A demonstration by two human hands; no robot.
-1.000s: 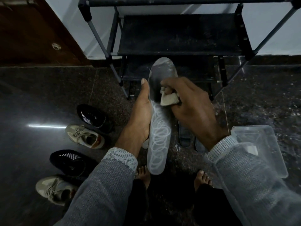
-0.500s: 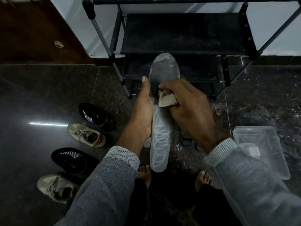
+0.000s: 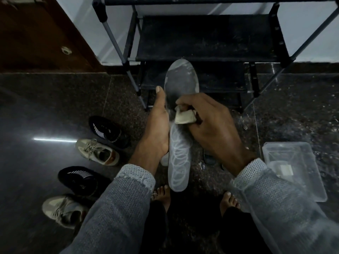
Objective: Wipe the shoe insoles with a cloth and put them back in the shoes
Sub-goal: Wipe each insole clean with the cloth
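Note:
A grey insole [image 3: 180, 149] with a white looped pattern is held lengthwise in the middle of the view, toe end pointing away. My left hand [image 3: 156, 125] holds it from the left, thumb along its edge. My right hand [image 3: 209, 125] grips a small beige cloth [image 3: 184, 116] and presses it on the insole's middle. Two black shoes [image 3: 108, 132] [image 3: 80, 178] and two beige shoes [image 3: 97, 152] [image 3: 62, 210] stand on the floor at the left. Dark insoles [image 3: 210, 159] lie on the floor under my right wrist, mostly hidden.
A black metal shoe rack [image 3: 211, 35] stands straight ahead against the wall. A clear plastic tray [image 3: 295, 167] with a small pale item in it lies on the dark floor at the right. A wooden door [image 3: 36, 33] is at the far left. My bare feet [image 3: 161, 195] are below.
The cloth in my right hand has shifted a little along the insole. The insole and my left hand stay almost where they were.

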